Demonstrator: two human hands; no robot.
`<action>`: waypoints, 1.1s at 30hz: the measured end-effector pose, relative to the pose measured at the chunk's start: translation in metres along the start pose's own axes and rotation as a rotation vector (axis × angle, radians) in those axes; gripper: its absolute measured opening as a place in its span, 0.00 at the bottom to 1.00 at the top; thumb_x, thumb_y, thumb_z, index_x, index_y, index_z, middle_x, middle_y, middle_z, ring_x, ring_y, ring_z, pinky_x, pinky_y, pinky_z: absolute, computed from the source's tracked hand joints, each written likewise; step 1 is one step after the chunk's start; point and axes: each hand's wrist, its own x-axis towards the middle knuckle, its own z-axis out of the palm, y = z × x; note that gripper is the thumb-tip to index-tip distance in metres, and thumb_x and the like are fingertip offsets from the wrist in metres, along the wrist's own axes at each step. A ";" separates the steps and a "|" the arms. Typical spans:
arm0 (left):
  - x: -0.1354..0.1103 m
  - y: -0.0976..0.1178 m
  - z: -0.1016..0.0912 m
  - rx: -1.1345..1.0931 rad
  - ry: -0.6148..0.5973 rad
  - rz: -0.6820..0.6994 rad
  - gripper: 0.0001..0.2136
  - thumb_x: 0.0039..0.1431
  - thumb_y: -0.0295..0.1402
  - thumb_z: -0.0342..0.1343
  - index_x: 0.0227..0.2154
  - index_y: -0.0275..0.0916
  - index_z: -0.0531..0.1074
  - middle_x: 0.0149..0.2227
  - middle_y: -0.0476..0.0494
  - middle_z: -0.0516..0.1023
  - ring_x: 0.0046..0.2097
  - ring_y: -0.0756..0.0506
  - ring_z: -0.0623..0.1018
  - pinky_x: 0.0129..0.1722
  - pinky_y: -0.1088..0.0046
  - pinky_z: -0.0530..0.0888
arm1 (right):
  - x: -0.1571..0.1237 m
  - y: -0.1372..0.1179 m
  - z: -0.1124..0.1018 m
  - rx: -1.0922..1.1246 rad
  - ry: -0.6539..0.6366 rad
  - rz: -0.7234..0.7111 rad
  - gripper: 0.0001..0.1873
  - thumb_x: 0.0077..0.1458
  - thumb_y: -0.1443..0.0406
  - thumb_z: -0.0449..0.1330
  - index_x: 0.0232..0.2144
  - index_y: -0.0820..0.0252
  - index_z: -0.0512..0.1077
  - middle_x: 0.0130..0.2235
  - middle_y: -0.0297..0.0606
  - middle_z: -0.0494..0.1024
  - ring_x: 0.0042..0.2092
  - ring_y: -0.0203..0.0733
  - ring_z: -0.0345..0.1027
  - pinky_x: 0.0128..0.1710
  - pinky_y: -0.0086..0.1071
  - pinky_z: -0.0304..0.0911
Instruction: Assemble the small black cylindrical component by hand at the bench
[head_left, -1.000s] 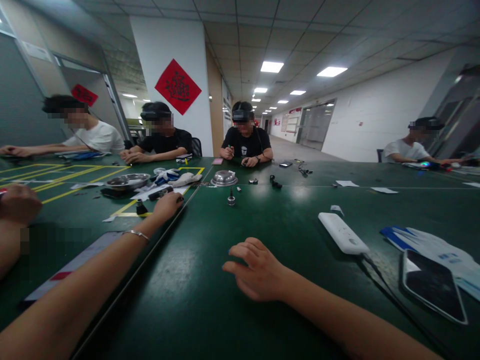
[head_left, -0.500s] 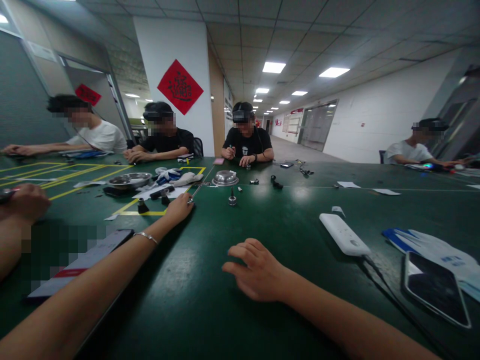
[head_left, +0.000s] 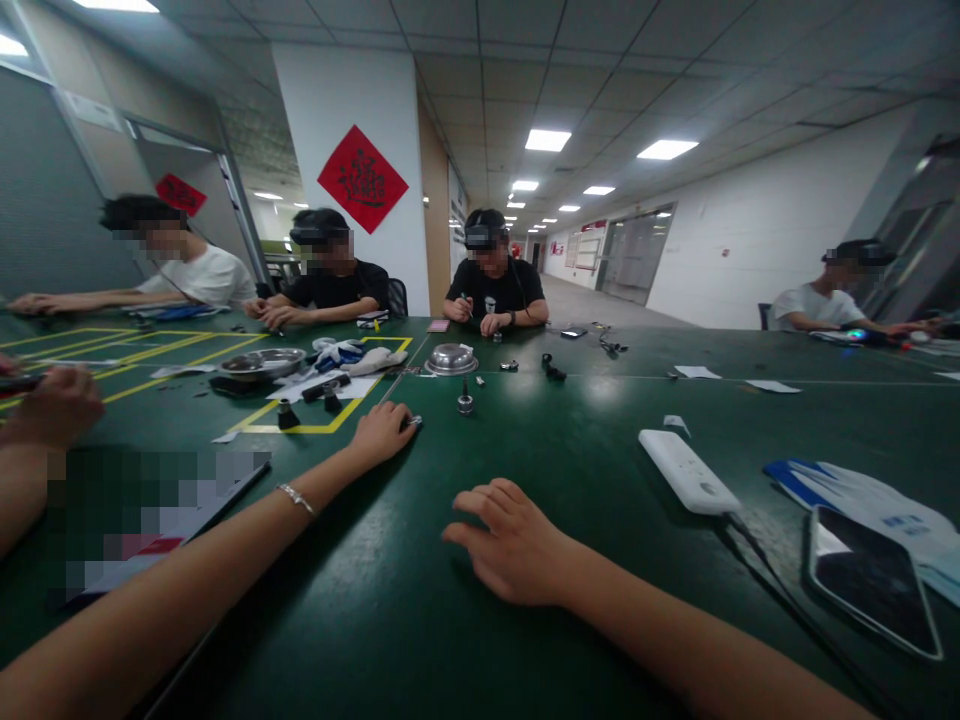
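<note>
My left hand (head_left: 385, 434), with a silver bracelet on its wrist, is closed on a small shiny metal piece (head_left: 415, 421) whose end shows past the fingertips; its kind is too small to make out. Just beyond it, a small metal part with a dark upright stem (head_left: 465, 400) stands on the green tabletop (head_left: 352, 590). An upturned metal bowl (head_left: 451, 359) lies farther back. Nearer to me, my right hand (head_left: 514, 545) rests open over the table, fingers loosely bent and apart, holding nothing.
To the right lie a white power strip (head_left: 686, 470) with a cable, a phone (head_left: 874, 580) and a blue-and-white packet (head_left: 870, 505). Left are a metal dish (head_left: 262, 362), dark nozzle-like parts (head_left: 286, 413) and another person's hand (head_left: 56, 410). Several people sit around the table.
My left hand has moved right and a little nearer to me, carrying the small metal piece. My right hand has stayed in place.
</note>
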 end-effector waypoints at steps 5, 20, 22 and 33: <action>-0.041 0.048 -0.012 -0.103 -0.042 0.208 0.17 0.59 0.42 0.46 0.45 0.39 0.67 0.49 0.38 0.69 0.50 0.38 0.68 0.47 0.60 0.67 | 0.001 -0.004 0.004 0.010 0.013 0.272 0.21 0.57 0.64 0.51 0.53 0.57 0.60 0.54 0.44 0.61 0.54 0.47 0.53 0.55 0.44 0.45; -0.103 0.067 -0.035 -0.250 -0.137 0.328 0.18 0.59 0.37 0.45 0.49 0.37 0.67 0.51 0.38 0.69 0.53 0.40 0.67 0.54 0.61 0.63 | -0.003 0.018 0.009 0.162 -0.110 0.580 0.16 0.59 0.65 0.51 0.47 0.58 0.70 0.51 0.42 0.69 0.52 0.45 0.59 0.52 0.43 0.52; -0.102 0.063 -0.034 -0.258 -0.117 0.335 0.16 0.59 0.37 0.46 0.47 0.38 0.68 0.48 0.39 0.71 0.50 0.40 0.69 0.52 0.60 0.64 | -0.003 0.017 0.009 0.165 -0.076 0.556 0.14 0.58 0.65 0.52 0.45 0.57 0.71 0.48 0.41 0.70 0.50 0.45 0.60 0.50 0.42 0.54; -0.100 0.051 -0.044 -0.380 -0.183 0.315 0.10 0.55 0.32 0.51 0.39 0.39 0.69 0.41 0.41 0.72 0.42 0.43 0.73 0.44 0.66 0.69 | 0.000 0.020 0.008 0.290 0.106 0.626 0.12 0.55 0.70 0.56 0.42 0.58 0.71 0.41 0.38 0.76 0.43 0.40 0.67 0.45 0.38 0.58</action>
